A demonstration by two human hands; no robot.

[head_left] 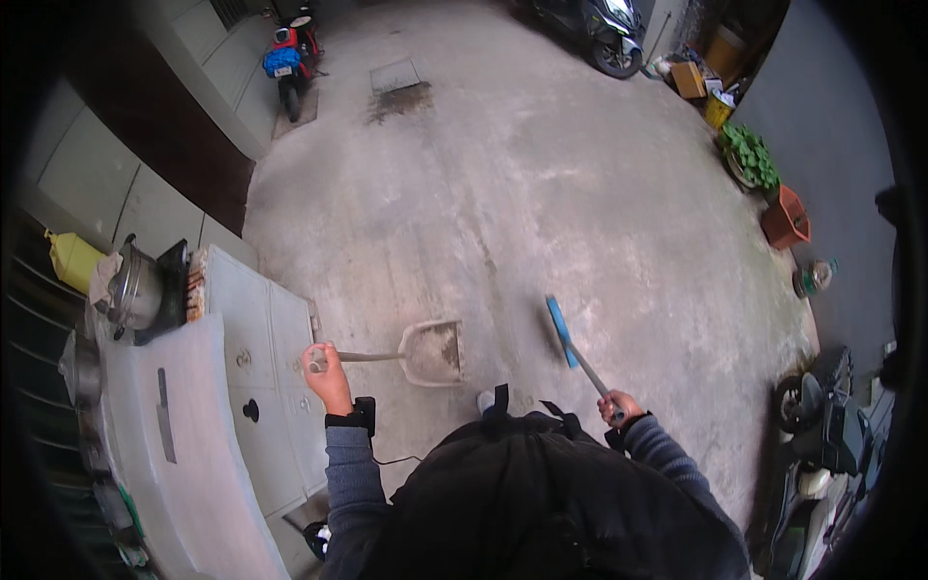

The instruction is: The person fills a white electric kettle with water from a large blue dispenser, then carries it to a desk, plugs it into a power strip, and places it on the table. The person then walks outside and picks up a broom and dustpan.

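My left hand [328, 378] grips the end of the handle of a long-handled dustpan [433, 353]. The dustpan's pan is pale and stained, with dark dirt in it near the lip, and its open side faces right. In my right hand [620, 407] is the grey handle of a broom [562, 330] with a blue head. That blue head is to the right of the dustpan, apart from it, over the concrete floor [580, 232]. Whether the head touches the floor, I cannot tell.
At left stands a pale cabinet [272, 326] with a metal pot [139, 285] and a yellow jug [75, 261] near it. Along the right wall are a potted plant [751, 157], an orange planter [785, 220] and a scooter [815, 428]. Farther off are a red motorbike [292, 61] and another scooter [612, 36].
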